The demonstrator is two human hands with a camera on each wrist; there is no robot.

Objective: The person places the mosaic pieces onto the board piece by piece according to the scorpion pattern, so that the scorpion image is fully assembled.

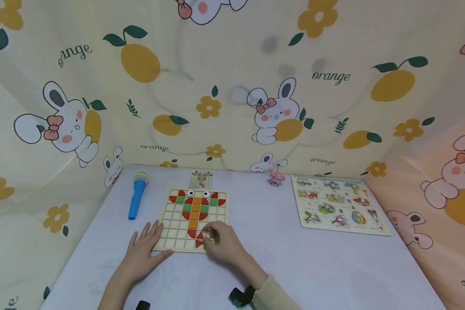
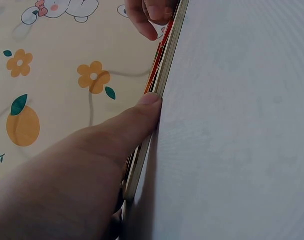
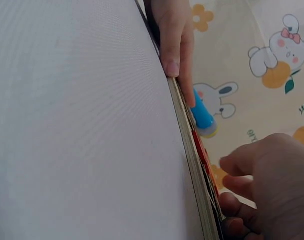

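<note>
A square wooden grid board [image 1: 174,232] lies on the table with red, green and orange pieces and two eye pieces forming a figure. My left hand [image 1: 141,256] rests spread at its lower left, fingertips along the left side and thumb by the near edge. Over the lower right of the board is my right hand [image 1: 224,243], thumb and forefinger loosely bent and apart beside two red triangle pieces [image 1: 199,243]. Nothing shows between those fingertips in the right wrist view, where the right hand [image 3: 266,180] hovers by the board's edge [image 3: 191,165].
Behind the board lies a small pattern card [image 1: 201,179]. A blue toy microphone [image 1: 137,196] is at the left. Farther right are a small pink figurine [image 1: 276,178] and a picture puzzle board [image 1: 337,204]. A printed cloth [image 1: 224,56] hangs behind the table.
</note>
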